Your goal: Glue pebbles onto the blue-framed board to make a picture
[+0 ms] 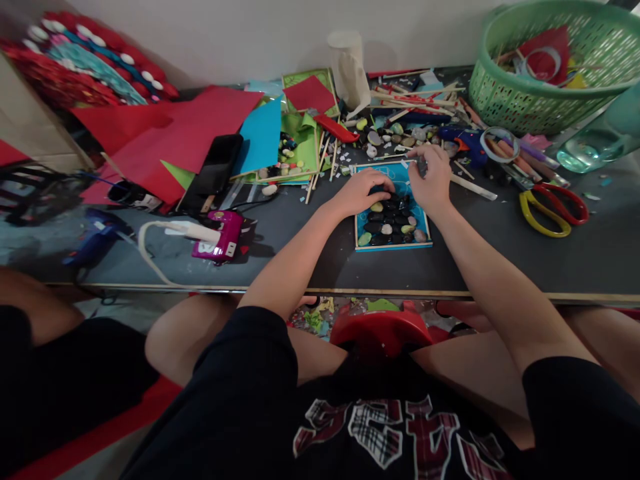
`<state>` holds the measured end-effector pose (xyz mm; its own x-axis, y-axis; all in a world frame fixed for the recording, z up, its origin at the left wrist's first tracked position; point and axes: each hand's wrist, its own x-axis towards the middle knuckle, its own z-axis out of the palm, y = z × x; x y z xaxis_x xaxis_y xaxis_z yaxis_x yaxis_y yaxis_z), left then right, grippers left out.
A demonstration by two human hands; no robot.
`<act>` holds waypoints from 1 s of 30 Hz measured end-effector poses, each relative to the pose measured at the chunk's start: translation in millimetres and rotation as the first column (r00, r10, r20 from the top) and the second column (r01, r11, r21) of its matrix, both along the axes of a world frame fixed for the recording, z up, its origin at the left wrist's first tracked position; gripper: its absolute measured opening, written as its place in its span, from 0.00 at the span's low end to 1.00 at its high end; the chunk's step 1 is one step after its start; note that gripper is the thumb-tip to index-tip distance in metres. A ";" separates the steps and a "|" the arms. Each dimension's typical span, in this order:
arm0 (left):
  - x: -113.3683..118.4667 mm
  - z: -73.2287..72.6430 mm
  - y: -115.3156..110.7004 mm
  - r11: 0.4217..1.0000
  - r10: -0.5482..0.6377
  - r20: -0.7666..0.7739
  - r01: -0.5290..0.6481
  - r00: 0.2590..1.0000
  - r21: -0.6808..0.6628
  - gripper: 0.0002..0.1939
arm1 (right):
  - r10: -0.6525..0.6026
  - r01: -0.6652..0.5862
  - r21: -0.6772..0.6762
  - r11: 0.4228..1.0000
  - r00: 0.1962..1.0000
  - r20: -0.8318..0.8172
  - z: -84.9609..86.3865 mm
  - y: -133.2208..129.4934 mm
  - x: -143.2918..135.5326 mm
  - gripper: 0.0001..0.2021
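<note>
A small blue board (419, 217) with thin wooden edging lies flat on the dark table, its lower part covered with black and pale pebbles (387, 229). Over the upper left of those pebbles is my left hand (367, 190), thumb and fingers curled together at the black stones. What sits between these fingertips is too small to make out. At the board's upper right corner, my right hand (434, 175) is bent, its thumb and forefinger apart with nothing clearly between them. White drawn lines show on the bare blue at the top.
Loose pebbles (374, 138) and sticks (425, 100) lie behind the board. Scissors (550, 210), a tape roll (500, 145) and a green basket (530, 93) are right. Left are a phone (219, 163), a purple power adapter (219, 237) and a blue glue gun (97, 237). Someone sits at left.
</note>
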<state>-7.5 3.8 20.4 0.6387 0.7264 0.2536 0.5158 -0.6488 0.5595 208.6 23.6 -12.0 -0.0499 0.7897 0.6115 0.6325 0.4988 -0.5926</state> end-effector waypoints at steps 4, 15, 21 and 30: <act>-0.5 2.1 -2.1 0.998 -0.010 0.050 0.012 0.999 -0.058 0.06 | -0.003 0.003 0.009 1.000 1.000 0.001 0.8 -0.6 0.1 0.04; -0.3 -6.8 4.9 0.994 -0.067 -0.044 0.070 0.997 0.081 0.11 | -0.009 0.009 0.021 1.000 1.000 0.011 -0.9 0.5 -0.6 0.04; -0.8 -6.1 6.4 0.990 -0.129 -0.077 0.133 0.989 0.053 0.12 | 0.006 -0.006 0.005 1.000 1.000 0.004 -1.6 1.4 -0.1 0.03; -0.6 -9.1 6.9 0.989 -0.136 -0.088 0.141 0.987 0.054 0.19 | 0.001 -0.001 -0.004 1.000 1.000 0.021 0.0 0.6 0.3 0.03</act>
